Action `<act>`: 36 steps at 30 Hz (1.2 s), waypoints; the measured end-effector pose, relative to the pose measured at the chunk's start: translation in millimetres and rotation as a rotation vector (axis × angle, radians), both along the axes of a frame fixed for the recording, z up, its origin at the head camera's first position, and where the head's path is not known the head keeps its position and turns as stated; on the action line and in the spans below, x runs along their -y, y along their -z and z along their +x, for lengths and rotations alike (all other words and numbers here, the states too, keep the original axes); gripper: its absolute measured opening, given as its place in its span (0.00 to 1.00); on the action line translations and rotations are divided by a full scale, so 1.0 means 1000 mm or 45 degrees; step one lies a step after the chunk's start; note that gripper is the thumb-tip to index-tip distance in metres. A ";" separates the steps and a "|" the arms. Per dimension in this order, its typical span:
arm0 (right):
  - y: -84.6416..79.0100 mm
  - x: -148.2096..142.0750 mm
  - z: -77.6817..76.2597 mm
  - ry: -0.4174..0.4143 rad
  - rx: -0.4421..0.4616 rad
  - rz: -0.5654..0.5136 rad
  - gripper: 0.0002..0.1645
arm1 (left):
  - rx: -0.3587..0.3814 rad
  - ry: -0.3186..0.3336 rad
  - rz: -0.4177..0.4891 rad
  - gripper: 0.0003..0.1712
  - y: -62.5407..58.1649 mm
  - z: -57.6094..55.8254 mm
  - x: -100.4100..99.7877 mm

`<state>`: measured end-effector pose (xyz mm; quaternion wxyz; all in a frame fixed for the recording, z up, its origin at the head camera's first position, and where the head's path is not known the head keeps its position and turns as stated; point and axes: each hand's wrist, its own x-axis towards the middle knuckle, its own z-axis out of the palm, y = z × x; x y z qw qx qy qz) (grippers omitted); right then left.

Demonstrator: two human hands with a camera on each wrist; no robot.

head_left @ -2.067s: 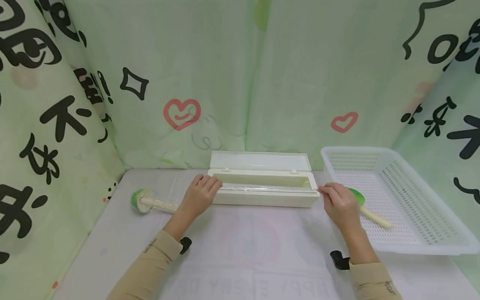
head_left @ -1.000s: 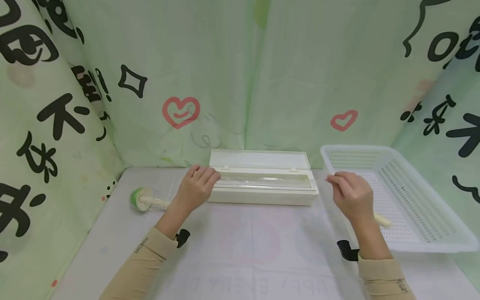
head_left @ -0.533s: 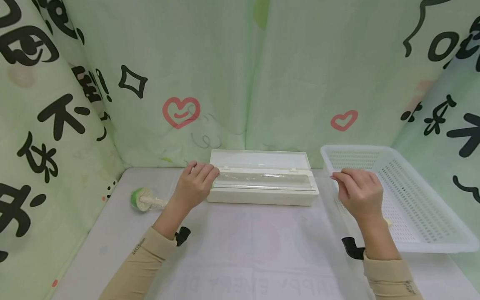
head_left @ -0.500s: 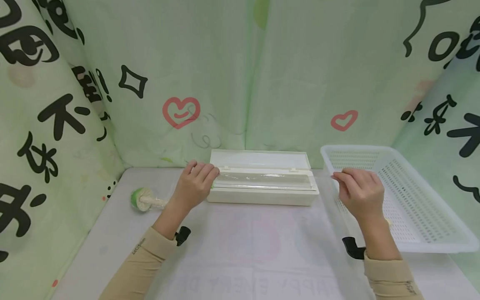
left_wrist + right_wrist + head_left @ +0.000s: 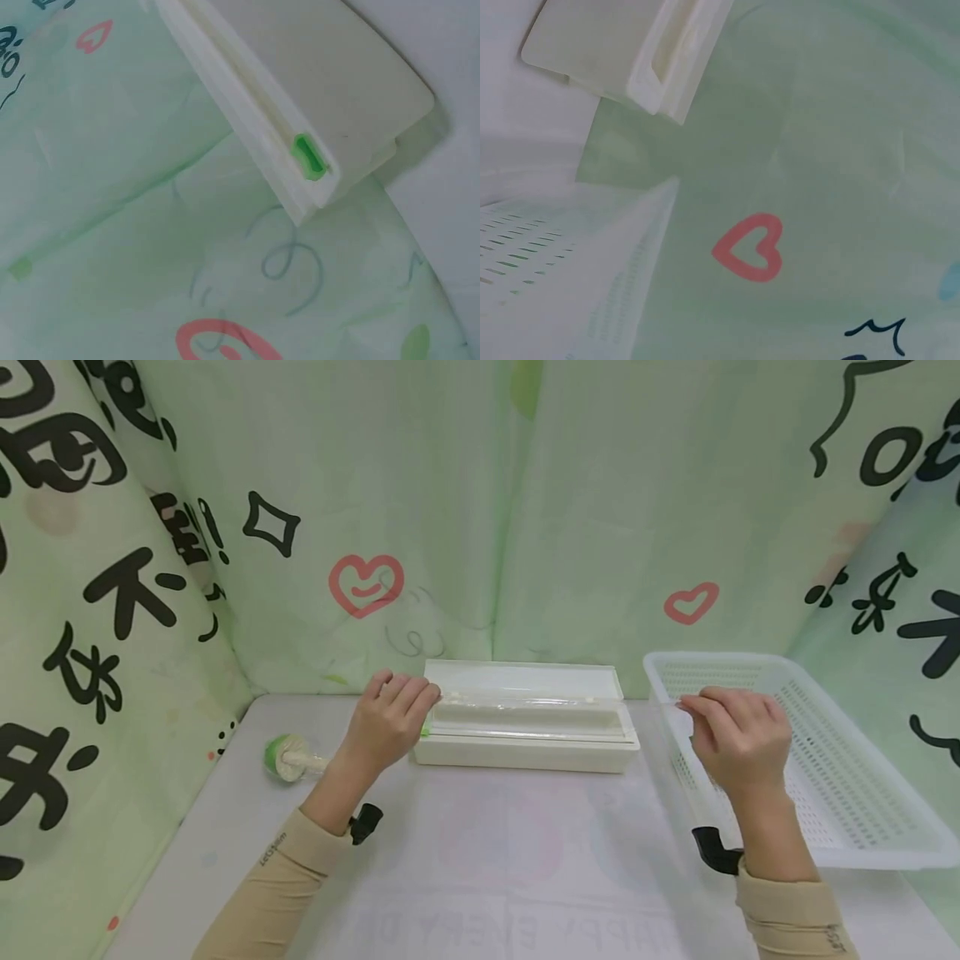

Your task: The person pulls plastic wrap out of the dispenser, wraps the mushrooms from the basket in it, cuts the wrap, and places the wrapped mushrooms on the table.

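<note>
An off-white cling film dispenser (image 5: 525, 757) stands on the table with its lid (image 5: 521, 677) raised. A sheet of clear cling film (image 5: 517, 700) stretches above its opening between my two hands. My left hand (image 5: 392, 720) pinches the film's left side, just over the box's left end. My right hand (image 5: 742, 739) pinches the other side, out past the box and over the basket's near left part. A green slider (image 5: 309, 157) sits at the box's left end in the left wrist view. Neither wrist view shows the fingers.
A white perforated basket (image 5: 885, 858) is on the right. Left of my left hand lies a green-headed tool with a cream handle (image 5: 292, 758), partly covered in something clear. A green printed curtain (image 5: 585, 527) hangs behind the table.
My right hand has moved right and up, drawing the film out and over the basket. My left hand has risen slightly. The handle in the basket is now hidden behind my right hand.
</note>
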<state>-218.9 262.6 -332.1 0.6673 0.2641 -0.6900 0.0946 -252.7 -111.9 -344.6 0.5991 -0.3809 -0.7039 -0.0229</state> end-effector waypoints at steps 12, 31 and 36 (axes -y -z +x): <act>-0.019 0.003 0.004 0.016 -0.021 -0.059 0.13 | 0.024 0.016 -0.004 0.12 -0.018 0.005 -0.001; -0.041 0.010 0.009 -0.001 -0.063 -0.170 0.12 | -0.059 0.026 0.007 0.10 -0.046 0.008 -0.007; -0.041 0.005 0.007 0.005 -0.072 -0.192 0.12 | -0.075 0.025 0.011 0.11 -0.051 0.008 -0.008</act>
